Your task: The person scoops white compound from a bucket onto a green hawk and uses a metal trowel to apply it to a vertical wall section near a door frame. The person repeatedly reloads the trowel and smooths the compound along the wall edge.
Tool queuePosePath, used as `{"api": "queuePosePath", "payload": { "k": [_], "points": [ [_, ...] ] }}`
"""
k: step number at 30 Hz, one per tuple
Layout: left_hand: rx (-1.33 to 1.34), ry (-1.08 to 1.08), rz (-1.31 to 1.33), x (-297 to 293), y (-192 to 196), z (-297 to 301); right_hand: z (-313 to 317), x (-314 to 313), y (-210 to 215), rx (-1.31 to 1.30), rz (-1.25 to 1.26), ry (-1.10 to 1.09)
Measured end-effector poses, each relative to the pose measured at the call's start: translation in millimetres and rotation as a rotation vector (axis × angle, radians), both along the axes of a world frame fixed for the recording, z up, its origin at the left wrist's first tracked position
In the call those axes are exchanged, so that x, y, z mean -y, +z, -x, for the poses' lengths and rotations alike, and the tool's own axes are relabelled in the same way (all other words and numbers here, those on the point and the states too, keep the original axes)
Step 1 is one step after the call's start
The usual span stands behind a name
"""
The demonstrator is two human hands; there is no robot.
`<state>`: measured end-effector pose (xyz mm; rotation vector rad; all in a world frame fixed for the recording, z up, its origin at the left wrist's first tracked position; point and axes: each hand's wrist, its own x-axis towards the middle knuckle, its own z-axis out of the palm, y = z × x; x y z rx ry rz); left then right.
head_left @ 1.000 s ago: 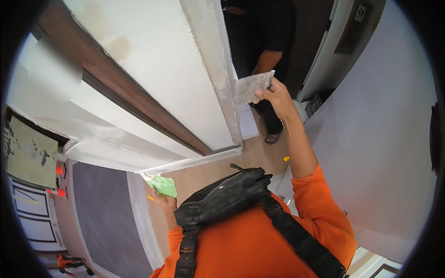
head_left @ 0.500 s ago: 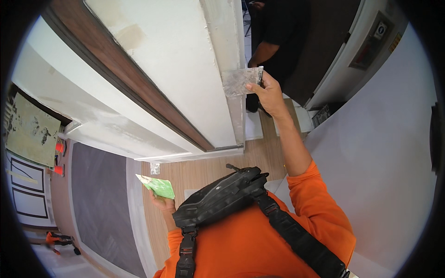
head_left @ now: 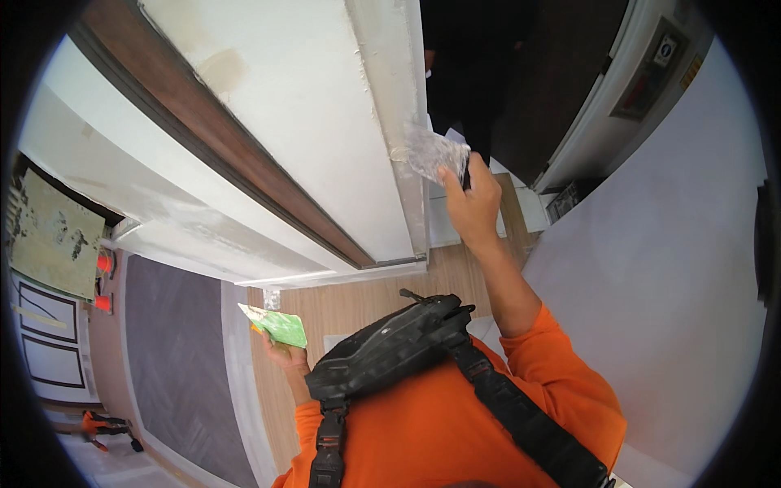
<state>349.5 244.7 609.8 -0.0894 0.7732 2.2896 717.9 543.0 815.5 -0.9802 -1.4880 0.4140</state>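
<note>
My right hand [head_left: 473, 199] grips a wide putty knife [head_left: 438, 153], its greyish blade smeared with pale filler and slightly blurred. The blade lies tilted at the right-hand edge of a cream wall corner [head_left: 394, 138], where rough filler runs along the strip; whether it touches the surface I cannot tell. Lower left, my left hand [head_left: 285, 353] is closed around a green plastering float [head_left: 281, 325], held beside my waist. Whitish filler shows along the float's far edge, and a bit of yellow peeks out by my fingers.
A brown wooden trim [head_left: 236, 134] crosses the wall at left. In the dark doorway [head_left: 496, 73] a person in black is barely visible. A pale curved wall [head_left: 651, 268] rises on my right. A black bag [head_left: 390, 342] hangs across my chest. Another person in orange [head_left: 102, 427] is far left.
My right hand has come down and toward me with the putty knife, whose blade now slants downward to the right. The person in the doorway has shifted into shadow. My left hand stays put.
</note>
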Motion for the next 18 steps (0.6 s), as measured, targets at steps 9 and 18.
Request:
{"api": "queuePosePath", "payload": {
  "k": [9,18],
  "points": [
    [0.047,0.041,0.061,9.3,-11.3,-6.6,-22.4,13.9,6.1,0.494,-0.214,0.082],
    [0.011,-0.001,0.036,8.1,-21.9,-5.4,-15.4,-16.5,47.1,0.748,-0.356,0.066]
  ]
}}
